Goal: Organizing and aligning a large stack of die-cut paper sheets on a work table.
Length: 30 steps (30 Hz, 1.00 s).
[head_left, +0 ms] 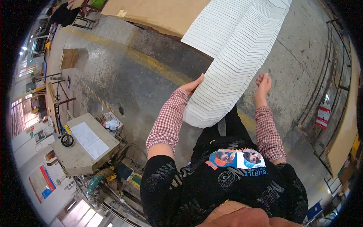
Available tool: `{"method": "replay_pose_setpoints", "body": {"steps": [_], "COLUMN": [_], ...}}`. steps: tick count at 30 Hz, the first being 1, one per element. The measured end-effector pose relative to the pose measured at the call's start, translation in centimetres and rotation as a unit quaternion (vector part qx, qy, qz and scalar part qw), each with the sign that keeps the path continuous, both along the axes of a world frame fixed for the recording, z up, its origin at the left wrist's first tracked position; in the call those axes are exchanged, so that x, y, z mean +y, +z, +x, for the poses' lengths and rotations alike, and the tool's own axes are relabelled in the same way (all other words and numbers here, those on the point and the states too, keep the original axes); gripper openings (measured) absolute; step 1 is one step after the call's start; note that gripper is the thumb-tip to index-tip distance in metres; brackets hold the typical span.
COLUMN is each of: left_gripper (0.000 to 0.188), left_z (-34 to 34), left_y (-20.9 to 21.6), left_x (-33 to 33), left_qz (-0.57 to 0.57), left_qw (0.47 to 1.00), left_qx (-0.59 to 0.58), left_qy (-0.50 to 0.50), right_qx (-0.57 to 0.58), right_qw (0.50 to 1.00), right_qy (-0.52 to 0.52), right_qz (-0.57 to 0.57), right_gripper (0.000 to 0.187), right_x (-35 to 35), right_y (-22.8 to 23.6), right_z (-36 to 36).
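Note:
A long row of overlapping white paper or card sheets (232,70), shingled along its length, runs from the far table toward my body. Its near end hangs out past the table's edge, in front of my legs. My left hand (193,84) is at the left edge of this row, with the thumb along the side and the other fingers hidden behind or under the sheets. To the right of the row, my right hand (263,84) is raised apart from it. Its fingers are curled in, with nothing visible in them. Red checked sleeve covers are on both forearms.
A brown board-topped table (159,15) supports the far sheets. At lower left stands a machine cabinet (81,151) with papers and a black handwheel. A cardboard box (69,58) sits on the floor, a person (64,15) is at far left, and metal rails (336,75) line the right.

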<state>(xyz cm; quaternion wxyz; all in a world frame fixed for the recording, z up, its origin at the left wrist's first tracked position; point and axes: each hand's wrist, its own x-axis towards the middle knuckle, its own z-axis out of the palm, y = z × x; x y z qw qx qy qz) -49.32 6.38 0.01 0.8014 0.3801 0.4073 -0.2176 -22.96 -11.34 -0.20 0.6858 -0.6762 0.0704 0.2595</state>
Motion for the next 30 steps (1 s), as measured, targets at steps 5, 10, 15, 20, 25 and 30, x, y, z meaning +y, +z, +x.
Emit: {"method": "replay_pose_setpoints", "body": {"steps": [5, 10, 15, 20, 25, 30], "left_gripper": [0.079, 0.078, 0.075, 0.074, 0.075, 0.075], "left_z": [-2.2, -1.3, -2.5, -7.3, -10.1, -10.8], "left_y": [2.4, 5.7, 4.7, 2.6, 3.3, 3.9], "left_x": [-2.6, -3.4, -3.7, -4.8, -6.3, -6.9], "left_qz": [-0.06, -0.117, -0.216, -0.155, -0.124, -0.063], "left_qw": [0.992, 0.985, 0.956, 0.971, 0.984, 0.993], "left_qx": [-0.077, -0.049, -0.073, -0.078, -0.045, -0.058], "left_qy": [0.077, 0.118, 0.187, 0.166, 0.119, 0.082], "right_qx": [0.002, 0.036, 0.059, 0.138, 0.193, 0.35], "right_qw": [1.0, 0.98, 0.96, 0.97, 0.977, 0.932], "right_qy": [0.014, 0.161, 0.228, 0.125, 0.013, 0.027], "right_qz": [-0.016, 0.111, 0.153, 0.158, 0.093, 0.094], "right_gripper": [0.059, 0.076, 0.078, 0.086, 0.09, 0.088], "right_x": [2.6, 4.4, 3.3, 2.7, -3.1, -5.8], "right_y": [0.2, 0.8, 0.2, 0.0, -1.4, -1.3], "right_z": [3.6, 3.7, 4.1, 3.0, -1.6, -11.0]}}
